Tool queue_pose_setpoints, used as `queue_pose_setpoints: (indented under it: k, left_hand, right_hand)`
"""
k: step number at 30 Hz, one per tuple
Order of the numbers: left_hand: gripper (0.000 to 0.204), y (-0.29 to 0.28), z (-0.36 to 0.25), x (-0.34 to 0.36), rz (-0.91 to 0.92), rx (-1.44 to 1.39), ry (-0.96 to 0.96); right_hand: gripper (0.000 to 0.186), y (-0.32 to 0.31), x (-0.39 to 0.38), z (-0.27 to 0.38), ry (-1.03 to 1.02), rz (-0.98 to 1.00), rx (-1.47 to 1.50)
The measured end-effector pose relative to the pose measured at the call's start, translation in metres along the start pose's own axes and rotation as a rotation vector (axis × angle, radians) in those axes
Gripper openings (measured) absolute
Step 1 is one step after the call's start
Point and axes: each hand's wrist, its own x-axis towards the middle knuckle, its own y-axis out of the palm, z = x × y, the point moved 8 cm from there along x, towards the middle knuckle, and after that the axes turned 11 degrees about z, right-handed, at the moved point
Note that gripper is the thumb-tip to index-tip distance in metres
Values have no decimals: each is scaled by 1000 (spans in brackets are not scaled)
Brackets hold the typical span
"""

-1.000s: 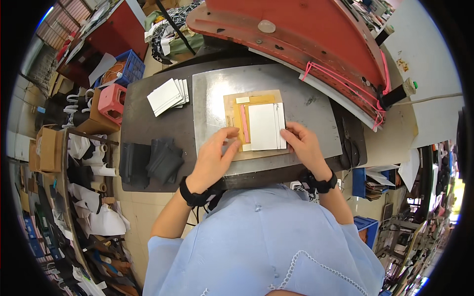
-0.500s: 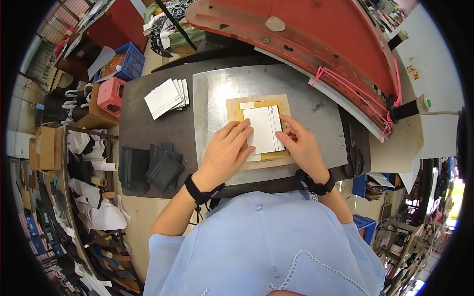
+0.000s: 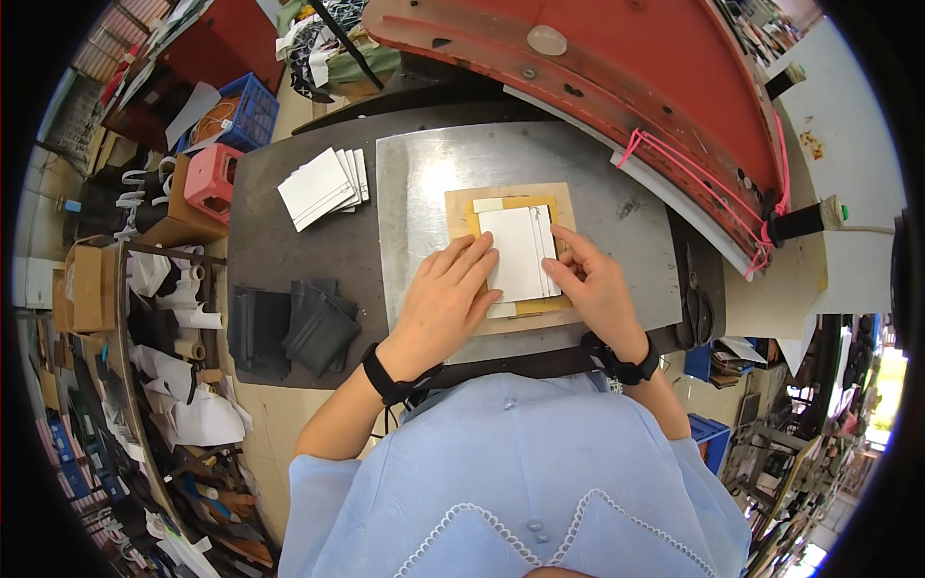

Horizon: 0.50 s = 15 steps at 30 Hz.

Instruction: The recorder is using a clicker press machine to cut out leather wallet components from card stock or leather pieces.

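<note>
A white rectangular panel (image 3: 518, 252) with dark lines along its right side lies on a yellow-edged board (image 3: 535, 307). Under that is a larger tan board (image 3: 462, 204), resting on a metal plate (image 3: 414, 173). My left hand (image 3: 438, 303) lies with stretched fingers at the panel's left edge, the fingertips on it. At the right edge, the thumb of my right hand (image 3: 599, 289) touches the panel, its index finger apart from the thumb near the upper right corner. The other fingers of that hand are partly hidden. Both wrists wear black bands.
Several white panels (image 3: 318, 190) lie fanned on the dark table, behind black folded pieces (image 3: 323, 328). A large red machine arm (image 3: 617, 77) hangs over the far right. Dark scissors (image 3: 696, 313) lie at the right edge. A pink stool (image 3: 214, 181) stands left.
The whole view has shifted slightly. My hands keep their places at both edges of the white panel, with hardly any visible movement.
</note>
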Motion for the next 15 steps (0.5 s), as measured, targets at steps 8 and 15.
queue_pose_setpoints:
  k: [8,15]
  left_hand:
    - [48,-3,-2,1,7,41,24]
    - [46,-3,-2,1,3,37,31]
  right_hand:
    - [46,0,-2,7,-39,-35,-155]
    - [46,1,-2,5,-63,-22,-147]
